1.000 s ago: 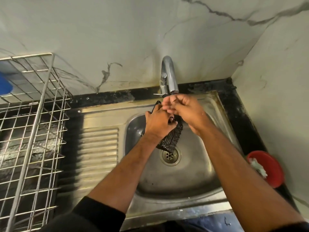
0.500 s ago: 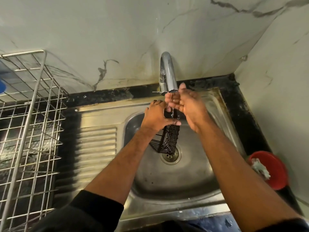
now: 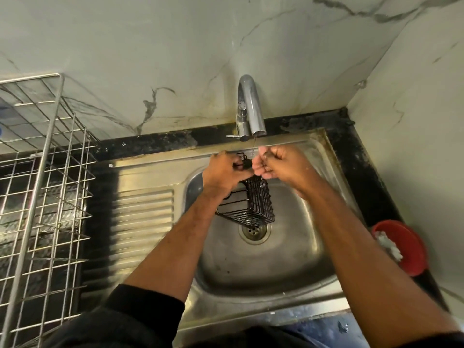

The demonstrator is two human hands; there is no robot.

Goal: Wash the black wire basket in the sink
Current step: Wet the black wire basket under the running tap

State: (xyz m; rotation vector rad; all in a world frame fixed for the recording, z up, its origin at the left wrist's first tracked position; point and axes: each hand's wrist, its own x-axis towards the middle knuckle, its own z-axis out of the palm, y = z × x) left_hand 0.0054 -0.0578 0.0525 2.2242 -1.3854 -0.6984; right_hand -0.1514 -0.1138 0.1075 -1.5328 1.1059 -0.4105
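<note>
Under the spout: right hand (image 3: 277, 165) fingers curled at the basket's top edge, likely rubbing it in the thin stream.
Left hand (image 3: 224, 173): gripping black wire basket (image 3: 253, 207), held hanging over the sink (image 3: 276, 259) drain so runoff falls straight in.
Tap (image 3: 249, 106): directly above the hands.

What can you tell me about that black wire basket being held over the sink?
The black wire basket is a small box of thin dark wires set close together, with a looped wire part at its top. It looks like coated metal. It hangs tilted above the sink basin, its lower end just over the drain, not resting on the steel. The left hand grips its upper end; the right hand, fingers curled, meets its top under the faucet, where a thin trickle of water falls.
</note>
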